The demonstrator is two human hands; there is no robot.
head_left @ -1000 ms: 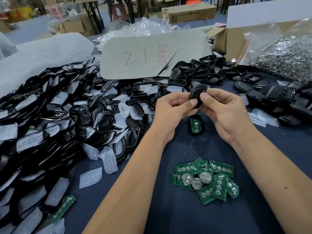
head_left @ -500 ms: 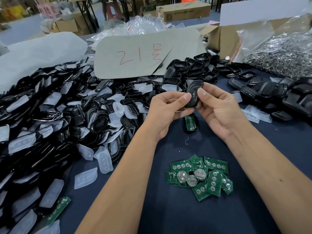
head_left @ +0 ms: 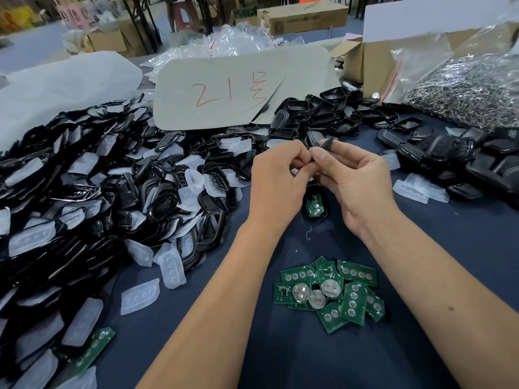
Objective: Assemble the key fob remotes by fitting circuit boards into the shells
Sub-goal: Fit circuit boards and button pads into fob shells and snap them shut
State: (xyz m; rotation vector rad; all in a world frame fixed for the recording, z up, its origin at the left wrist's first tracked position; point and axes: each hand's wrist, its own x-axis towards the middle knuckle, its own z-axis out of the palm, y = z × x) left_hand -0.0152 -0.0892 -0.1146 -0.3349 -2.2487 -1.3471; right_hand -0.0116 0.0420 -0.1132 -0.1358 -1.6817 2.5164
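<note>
Both forearms bare up to frame edge, no sleeves visible. No gloves, rings, watch or wristband on left hand (head_left: 276, 181) or right hand (head_left: 356, 178). Short trimmed nails. Small dark mole on right forearm.

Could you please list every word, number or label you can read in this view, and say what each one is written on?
"21" followed by a handwritten character I cannot make out, in red marker: on the grey card lying on the pile of black shells.
Print on the cardboard box at the back: too blurred to read.
Markings on the green circuit boards: too small to read.
</note>
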